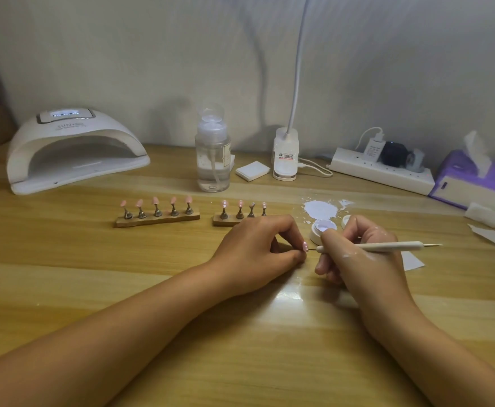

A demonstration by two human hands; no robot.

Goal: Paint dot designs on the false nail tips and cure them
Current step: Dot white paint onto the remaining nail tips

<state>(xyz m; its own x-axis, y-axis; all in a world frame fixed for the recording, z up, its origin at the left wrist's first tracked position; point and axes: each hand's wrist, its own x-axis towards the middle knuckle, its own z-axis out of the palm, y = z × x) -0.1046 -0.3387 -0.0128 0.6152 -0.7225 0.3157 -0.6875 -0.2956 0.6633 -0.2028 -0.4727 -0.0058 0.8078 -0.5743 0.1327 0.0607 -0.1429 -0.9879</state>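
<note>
Head view: left hand (258,254) pinches pink nail tip (305,246); right hand (360,254) fingers closed round dotting pen (369,247), point touching it. Dotting step; next, reload from gel pot (324,229).

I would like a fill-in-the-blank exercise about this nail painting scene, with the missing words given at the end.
1. The right hand holds a dotting ____.
2. The left hand pinches one pink nail tip; the left strip carries ____ tips.
3. The curing lamp stands at the table's far ____ side.
4. The open jar holds ____ gel.

Missing words: pen; five; left; white
</note>
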